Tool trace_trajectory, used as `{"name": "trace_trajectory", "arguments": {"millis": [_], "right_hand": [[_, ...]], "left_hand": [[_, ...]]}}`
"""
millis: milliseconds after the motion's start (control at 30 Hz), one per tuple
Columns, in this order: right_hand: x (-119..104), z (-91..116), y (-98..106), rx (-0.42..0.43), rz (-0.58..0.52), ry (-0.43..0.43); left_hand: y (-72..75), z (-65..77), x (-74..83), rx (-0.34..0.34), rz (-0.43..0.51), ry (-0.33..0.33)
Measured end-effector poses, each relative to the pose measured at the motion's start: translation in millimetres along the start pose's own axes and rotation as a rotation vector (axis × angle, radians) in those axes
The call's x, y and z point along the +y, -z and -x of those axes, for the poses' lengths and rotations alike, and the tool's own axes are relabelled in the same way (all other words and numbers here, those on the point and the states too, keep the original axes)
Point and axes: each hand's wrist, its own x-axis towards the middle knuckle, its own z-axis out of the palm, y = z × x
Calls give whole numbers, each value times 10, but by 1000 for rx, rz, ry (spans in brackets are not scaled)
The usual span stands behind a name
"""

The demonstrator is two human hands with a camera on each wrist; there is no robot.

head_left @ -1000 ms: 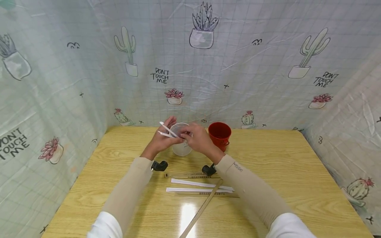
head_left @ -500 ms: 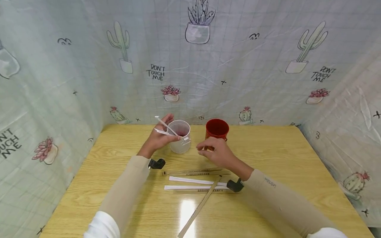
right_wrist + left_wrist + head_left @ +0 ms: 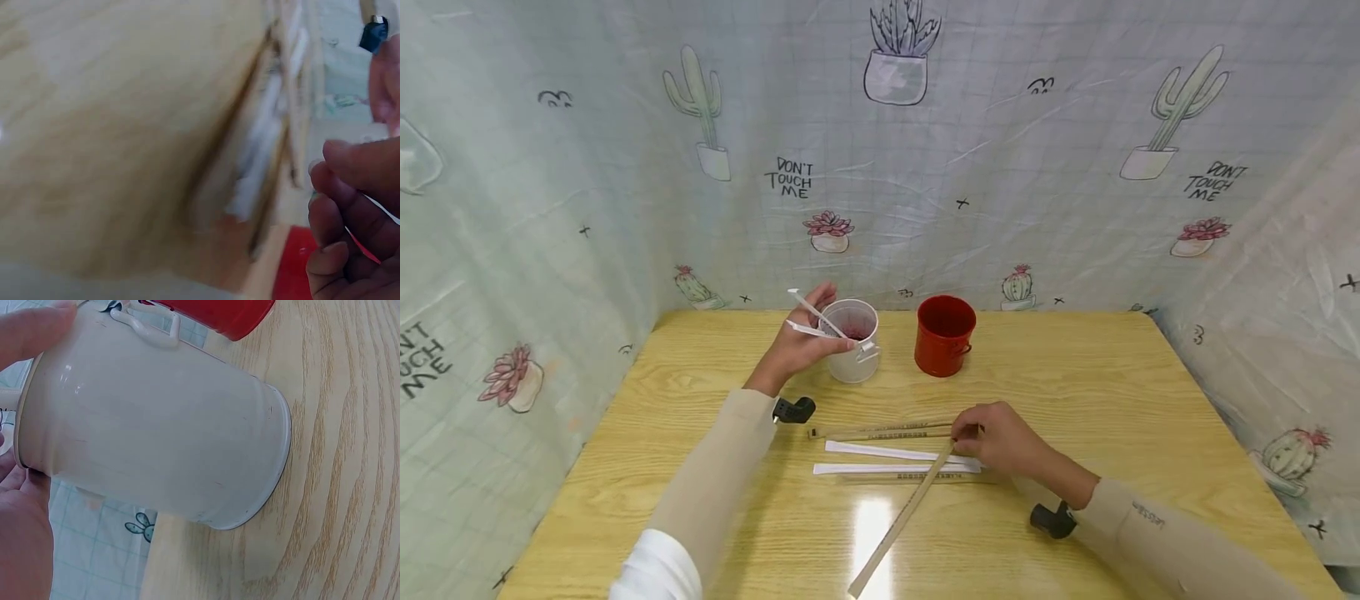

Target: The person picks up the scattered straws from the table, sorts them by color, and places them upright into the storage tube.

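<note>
Left of centre, the left hand (image 3: 799, 340) grips the rim of a white bucket (image 3: 853, 367); two slim sticks (image 3: 812, 308) slant out over it. Lower centre lie white strips (image 3: 880, 452) and a diagonal brown strip (image 3: 903, 518). Right of centre stands a red bucket (image 3: 942, 353); below, the right hand (image 3: 1000, 435), loosely bent, seemingly holding nothing, nears the brown strip's upper end; contact is unclear.
</note>
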Motion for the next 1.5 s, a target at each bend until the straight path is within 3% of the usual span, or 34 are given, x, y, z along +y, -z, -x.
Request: {"name": "trace_trajectory", "arguments": {"millis": [567, 833, 1000, 1500], "right_hand": [[35, -28, -222, -76, 129, 38], [-64, -19, -266, -112, 396, 109], [-68, 13, -278, -119, 508, 94], [67, -198, -20, 21, 665, 92]], "left_hand": [[18, -2, 11, 1, -12, -15], [18, 6, 4, 4, -21, 0], [9, -2, -7, 1, -25, 2], [6, -6, 3, -2, 1, 0]]}}
